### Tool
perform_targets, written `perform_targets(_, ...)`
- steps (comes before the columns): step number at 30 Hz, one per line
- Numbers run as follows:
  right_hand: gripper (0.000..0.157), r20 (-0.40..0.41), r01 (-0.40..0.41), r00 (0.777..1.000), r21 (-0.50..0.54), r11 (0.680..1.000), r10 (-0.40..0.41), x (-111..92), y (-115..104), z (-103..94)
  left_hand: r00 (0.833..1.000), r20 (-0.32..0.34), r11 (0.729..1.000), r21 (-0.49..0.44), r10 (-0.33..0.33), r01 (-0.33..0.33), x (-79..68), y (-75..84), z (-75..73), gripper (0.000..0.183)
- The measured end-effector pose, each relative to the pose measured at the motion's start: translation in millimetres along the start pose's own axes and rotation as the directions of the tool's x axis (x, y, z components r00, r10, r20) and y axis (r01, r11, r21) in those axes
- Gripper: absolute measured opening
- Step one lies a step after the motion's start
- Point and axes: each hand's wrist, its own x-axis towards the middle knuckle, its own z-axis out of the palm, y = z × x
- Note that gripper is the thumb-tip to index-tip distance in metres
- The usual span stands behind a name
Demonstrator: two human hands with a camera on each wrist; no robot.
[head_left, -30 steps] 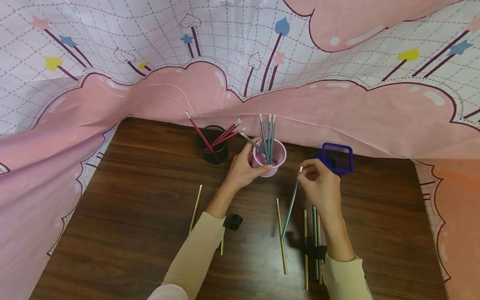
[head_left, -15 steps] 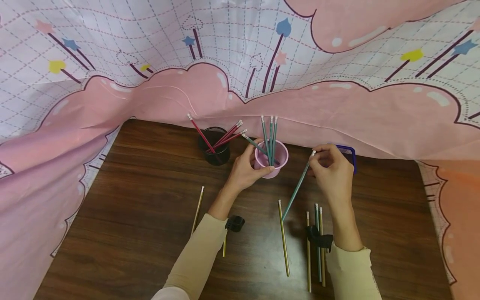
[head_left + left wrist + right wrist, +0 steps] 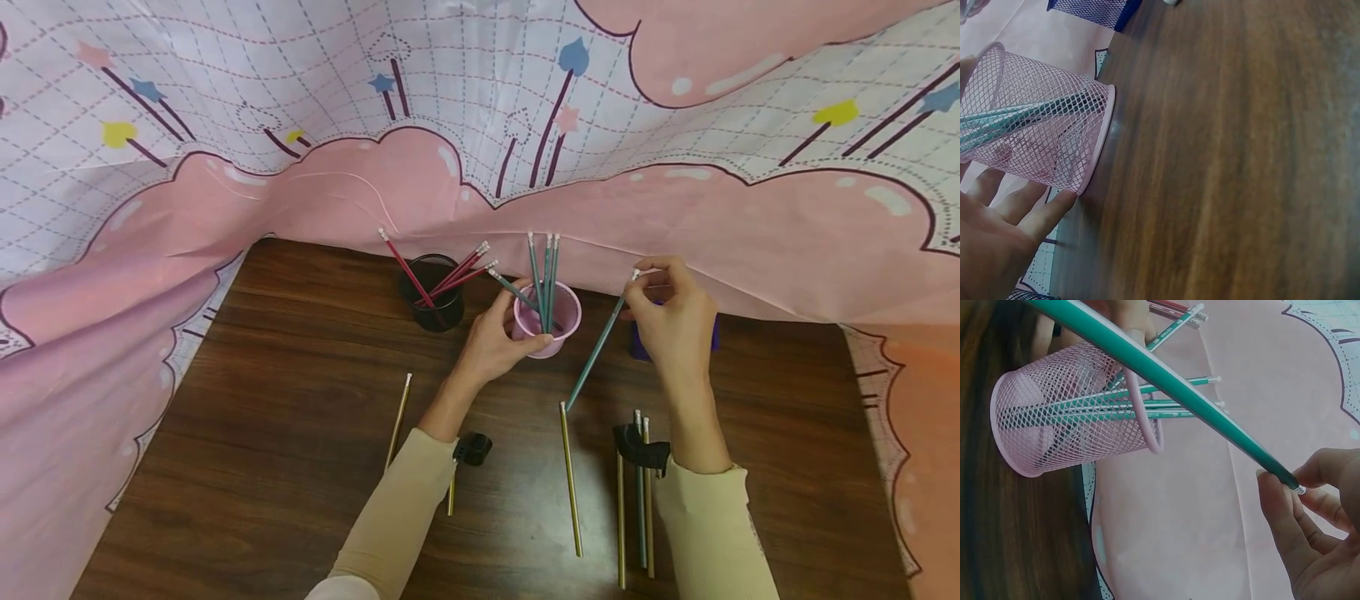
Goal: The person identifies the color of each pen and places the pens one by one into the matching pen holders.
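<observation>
My left hand (image 3: 483, 350) grips a pink mesh pencil cup (image 3: 567, 333), thumb at the front and fingers around the side. Several green pencils (image 3: 545, 283) stand in it with white eraser ends up, one leaning left. In the left wrist view, the fingers lie along the cup's mesh wall (image 3: 1094, 125), its base close over the tabletop. My right hand (image 3: 678, 325) pinches another green pencil (image 3: 600, 346) by its eraser end, right of the cup. That pencil slants down to the left; in the right wrist view its shaft (image 3: 1166, 381) crosses in front of the cup.
A black mesh cup (image 3: 444, 319) with several red pencils (image 3: 405, 265) stands left of the pink cup. Behind my right hand, a blue mesh holder (image 3: 640, 343) is partly hidden. Gold pencils (image 3: 572, 483) and a green one (image 3: 642, 525) lie on the wooden table (image 3: 262, 400). Patterned cloth hangs behind.
My right hand has moved up and to the right, lifting the green pencil, whose lower end has risen from beside the gold pencil. My left hand keeps its hold on the pink cup.
</observation>
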Motion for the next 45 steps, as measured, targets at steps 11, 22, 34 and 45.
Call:
perform_targets(11, 0.019, 0.008, -0.021, 1.0, 0.056, 0.998, 0.021, 9.0, -6.3, 0.1, 1.0, 0.001, 1.0, -0.025, -0.012, 0.012, -1.1, 1.7, 0.2, 0.086)
perform_targets(22, 0.019, -0.055, 0.024, 0.998, 0.101, 0.995, -0.019, 31.1, -23.9, 6.0, 1.0, 0.004, 1.0, -0.009, -0.004, 0.004, -1.7, -2.5, 0.1, 0.083)
perform_targets(34, 0.017, -0.131, 0.1, 0.987, 0.025, 0.995, -0.096, 40.9, -37.0, 11.5, 1.0, 0.01, 0.999, -0.033, 0.0, 0.001, -0.9, -1.9, 0.3, 0.084)
perform_targets(45, 0.018, -0.21, 0.126, 0.971, 0.058, 0.99, -0.112, 45.6, -41.2, 16.4, 1.0, 0.01, 0.999, -0.036, -0.007, 0.008, -2.7, -1.2, 0.6, 0.084)
